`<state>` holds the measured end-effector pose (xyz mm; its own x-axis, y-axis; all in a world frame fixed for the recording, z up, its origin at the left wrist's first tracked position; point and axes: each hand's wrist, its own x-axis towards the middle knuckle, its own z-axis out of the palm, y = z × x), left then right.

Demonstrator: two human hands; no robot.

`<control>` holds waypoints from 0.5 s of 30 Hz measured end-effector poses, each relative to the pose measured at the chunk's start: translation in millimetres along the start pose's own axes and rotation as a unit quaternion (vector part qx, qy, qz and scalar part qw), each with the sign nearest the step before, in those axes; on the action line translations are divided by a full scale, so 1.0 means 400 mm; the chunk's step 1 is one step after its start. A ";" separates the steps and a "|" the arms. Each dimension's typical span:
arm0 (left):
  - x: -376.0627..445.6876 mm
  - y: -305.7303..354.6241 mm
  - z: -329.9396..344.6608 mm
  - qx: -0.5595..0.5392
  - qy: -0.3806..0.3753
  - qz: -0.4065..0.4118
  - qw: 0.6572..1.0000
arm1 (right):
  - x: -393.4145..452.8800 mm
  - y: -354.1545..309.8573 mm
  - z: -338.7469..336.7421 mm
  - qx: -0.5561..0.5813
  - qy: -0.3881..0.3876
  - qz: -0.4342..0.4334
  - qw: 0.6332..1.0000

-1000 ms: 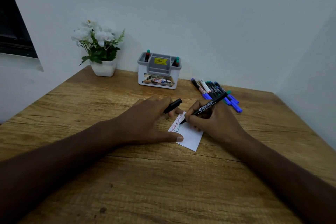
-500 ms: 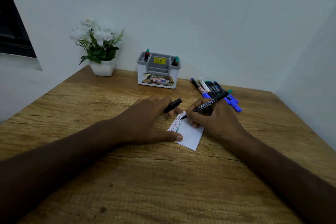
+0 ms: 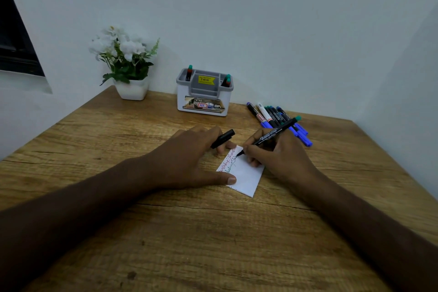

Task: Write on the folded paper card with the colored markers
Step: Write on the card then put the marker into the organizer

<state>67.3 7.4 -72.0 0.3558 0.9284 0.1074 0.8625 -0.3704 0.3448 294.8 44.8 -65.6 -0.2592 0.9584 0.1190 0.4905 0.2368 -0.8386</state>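
Since the earlier frames the marker (image 3: 272, 133) has travelled along the second line of writing toward the far edge of the card (image 3: 245, 174); its tip now sits at the end of that dark line, just under the red one, where a second ago it was nearer the person. The left hand has kept its place.

The right hand (image 3: 278, 157) grips the marker between thumb and curled fingers, the barrel tilted back to the right with its green end up, and the hand's heel rests at the card's right edge. The left hand (image 3: 187, 161) lies mostly flat on the table (image 3: 142, 232), its thumb pressing the card's near left edge, while its curled fingers hold the black cap (image 3: 222, 138) above the card's far corner.

The white card lies flat in the middle of the table between both hands. Behind the right hand lies a bunch of markers (image 3: 277, 117); a holder (image 3: 203, 92) and a flower pot (image 3: 130, 66) stand by the wall.
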 end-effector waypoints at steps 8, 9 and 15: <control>-0.001 -0.001 -0.004 -0.001 -0.002 0.003 1.000 | -0.005 0.000 0.000 0.009 0.001 -0.018 1.000; -0.002 -0.002 -0.005 -0.002 -0.005 0.003 1.000 | -0.004 0.000 -0.001 0.005 0.003 -0.017 1.000; -0.003 -0.011 -0.010 -0.009 -0.012 0.007 1.000 | -0.003 -0.003 -0.002 0.004 0.005 -0.008 1.000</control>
<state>61.6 7.9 -70.0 0.3763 0.9221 0.0904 0.8511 -0.3826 0.3595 295.2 43.5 -64.5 -0.2591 0.9561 0.1372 0.4804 0.2508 -0.8404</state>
